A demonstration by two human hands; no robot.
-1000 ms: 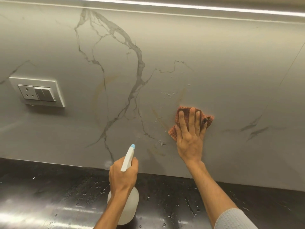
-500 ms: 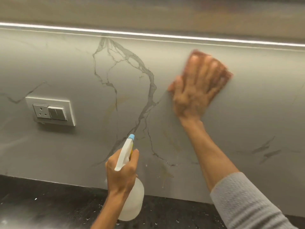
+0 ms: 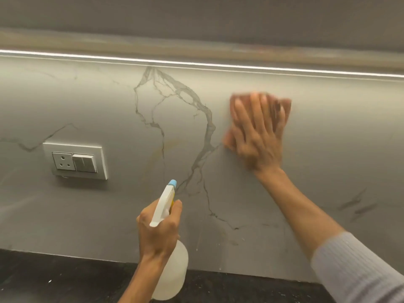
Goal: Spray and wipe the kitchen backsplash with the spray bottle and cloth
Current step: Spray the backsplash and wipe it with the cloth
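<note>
The grey marble-veined backsplash [image 3: 328, 138] fills the view. My right hand [image 3: 259, 136] lies flat on it high up, fingers spread, pressing an orange-red cloth [image 3: 284, 106] against the wall; hand and cloth are motion-blurred. My left hand [image 3: 158, 232] grips a white spray bottle [image 3: 172, 274] with a blue nozzle tip, held upright low in the centre, nozzle pointing at the wall. A few drips show on the wall low down near the counter.
A white socket and switch plate [image 3: 75, 160] sits on the backsplash at left. A lit LED strip [image 3: 196, 63] runs under the cabinet above. The dark countertop [image 3: 54, 278] lies along the bottom, speckled with droplets.
My right hand swept the cloth from low on the wall up to near the light strip, and the view tilted upward. My left hand kept the bottle steady.
</note>
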